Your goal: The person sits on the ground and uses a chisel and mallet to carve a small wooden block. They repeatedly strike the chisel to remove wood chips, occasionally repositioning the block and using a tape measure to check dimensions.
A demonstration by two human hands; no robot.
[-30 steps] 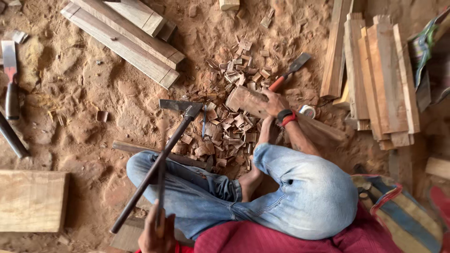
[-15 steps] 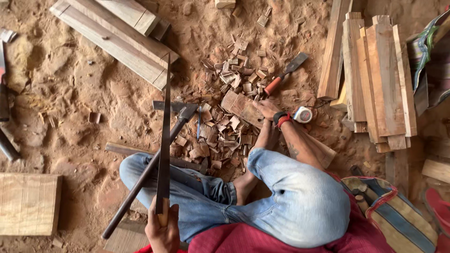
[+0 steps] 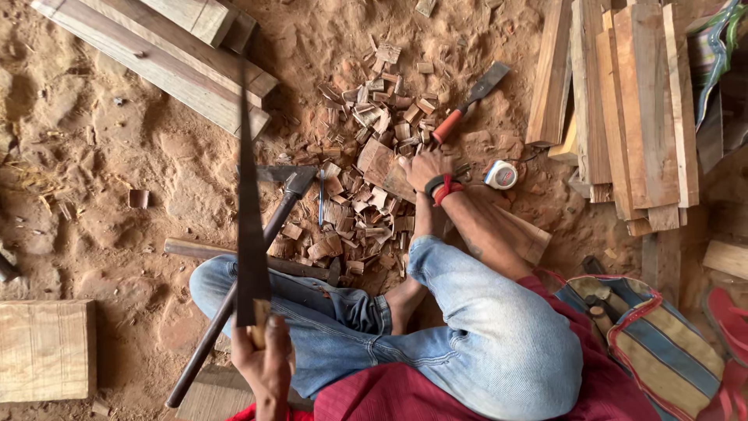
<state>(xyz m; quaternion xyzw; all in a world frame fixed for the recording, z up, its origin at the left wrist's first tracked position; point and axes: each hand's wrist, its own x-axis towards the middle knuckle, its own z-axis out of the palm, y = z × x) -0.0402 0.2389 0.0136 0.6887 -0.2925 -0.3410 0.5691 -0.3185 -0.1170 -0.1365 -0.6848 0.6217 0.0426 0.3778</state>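
Raised further since before, my left hand (image 3: 265,360) clenches the long dark saw blade (image 3: 249,210); my right hand (image 3: 425,168) grips the reddish wood block (image 3: 383,168).

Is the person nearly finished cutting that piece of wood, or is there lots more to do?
Looks partway. Done: a heap of wood chips lies around the wood block, so plenty seems chopped off. In hand: the right hand holds the wood block on the ground, and the left hand holds a saw up in the air. Left: no saw cut shows, and planks lie stacked nearby.
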